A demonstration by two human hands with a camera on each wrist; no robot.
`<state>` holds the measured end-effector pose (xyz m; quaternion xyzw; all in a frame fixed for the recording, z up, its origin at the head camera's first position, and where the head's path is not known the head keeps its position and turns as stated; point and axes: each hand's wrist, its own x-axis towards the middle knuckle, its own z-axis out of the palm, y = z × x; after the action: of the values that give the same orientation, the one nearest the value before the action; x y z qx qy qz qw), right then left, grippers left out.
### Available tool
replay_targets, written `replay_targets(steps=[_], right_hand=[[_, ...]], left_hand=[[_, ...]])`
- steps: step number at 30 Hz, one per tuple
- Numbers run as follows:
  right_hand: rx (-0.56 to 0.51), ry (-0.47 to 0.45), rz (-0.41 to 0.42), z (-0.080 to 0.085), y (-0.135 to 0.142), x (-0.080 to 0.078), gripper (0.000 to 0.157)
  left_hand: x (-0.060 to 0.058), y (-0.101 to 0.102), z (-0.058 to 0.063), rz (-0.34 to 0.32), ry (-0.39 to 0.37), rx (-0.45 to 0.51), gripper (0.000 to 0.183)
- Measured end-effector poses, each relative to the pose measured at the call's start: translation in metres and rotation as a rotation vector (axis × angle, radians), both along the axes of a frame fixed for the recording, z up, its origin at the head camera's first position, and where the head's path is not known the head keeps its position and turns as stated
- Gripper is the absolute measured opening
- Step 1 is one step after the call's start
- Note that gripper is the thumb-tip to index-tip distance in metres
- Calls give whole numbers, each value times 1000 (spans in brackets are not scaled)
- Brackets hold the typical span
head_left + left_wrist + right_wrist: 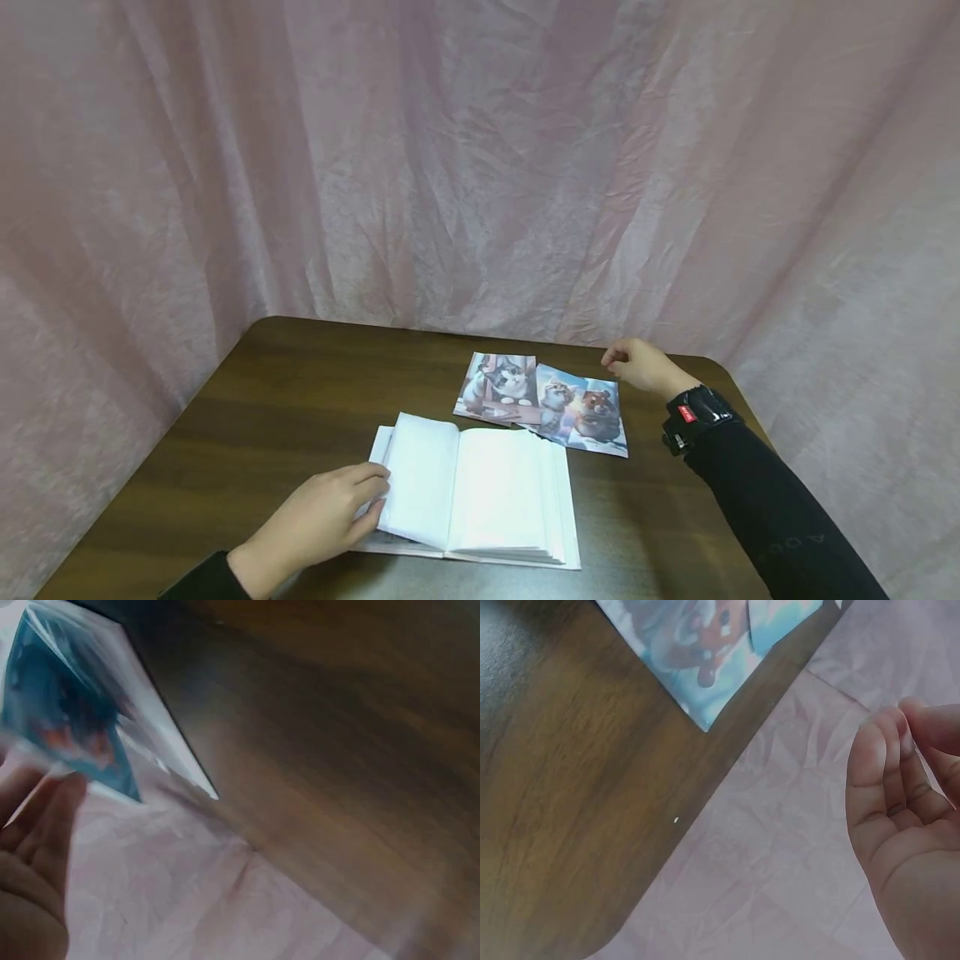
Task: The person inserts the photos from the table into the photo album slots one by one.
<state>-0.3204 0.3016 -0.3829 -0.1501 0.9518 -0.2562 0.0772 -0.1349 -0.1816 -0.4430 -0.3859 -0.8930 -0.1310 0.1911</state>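
A photo album with white pages lies spread on the table. My left hand is at its left side, thumb and fingers pinching the edge of a partly raised album page. In the left wrist view, a blue picture shows in a clear sleeve beside the fingers. My right hand hovers near the table's far right edge, fingers loosely bent and holding nothing. Just left of it lie overlapping animal pictures: a bear-like one, a kitten one and cat ones.
The brown wooden table has rounded far corners. Behind it hangs a pink velvety curtain. The album's top edge meets the lower part of the pictures. A black strap device sits on the right wrist over a dark sleeve.
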Motion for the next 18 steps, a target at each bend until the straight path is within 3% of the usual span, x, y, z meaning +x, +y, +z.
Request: replay_targets(steps=[4, 7, 18], right_hand=[[30, -2, -7, -2, 4, 0, 16], [44, 0, -8, -5, 5, 0, 17], [65, -25, -36, -22, 12, -2, 22]], left_hand=[[1, -3, -2, 34, -160, -91, 19], [1, -4, -3, 49, -233, -135, 22], [0, -3, -10, 52, -254, -167, 19]])
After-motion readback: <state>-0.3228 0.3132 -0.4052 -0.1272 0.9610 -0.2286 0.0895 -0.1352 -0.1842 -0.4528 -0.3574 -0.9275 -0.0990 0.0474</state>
